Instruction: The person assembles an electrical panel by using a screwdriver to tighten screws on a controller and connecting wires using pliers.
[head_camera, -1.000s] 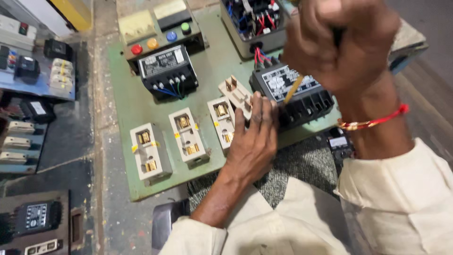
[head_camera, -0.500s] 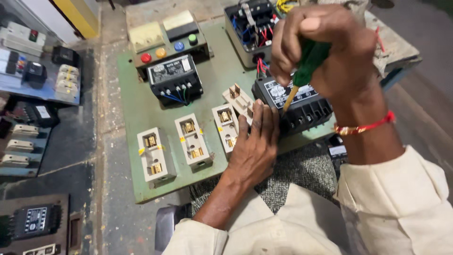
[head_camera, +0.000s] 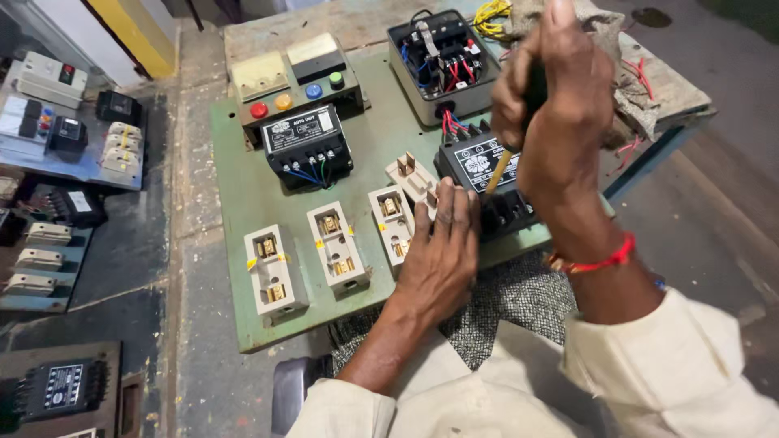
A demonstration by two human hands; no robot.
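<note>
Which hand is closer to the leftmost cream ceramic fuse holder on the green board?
Left. The left hand lies flat on the green board, a couple of holders right of the leftmost cream ceramic fuse holder. The right hand is raised, farther right, gripping a screwdriver.

Right hand (head_camera: pixel 560 105) fisted round screwdriver (head_camera: pixel 501 169), tip down on black contactor (head_camera: pixel 487 182). Left hand (head_camera: pixel 442 251) flat on green board (head_camera: pixel 243 195), beside white fuse holders (head_camera: pixel 337 247).

Left hand (head_camera: pixel 442 251) flat, palm down, fingers stretched forward — right hand (head_camera: pixel 556 97) raised, fisted tight, wrist bent.
</note>
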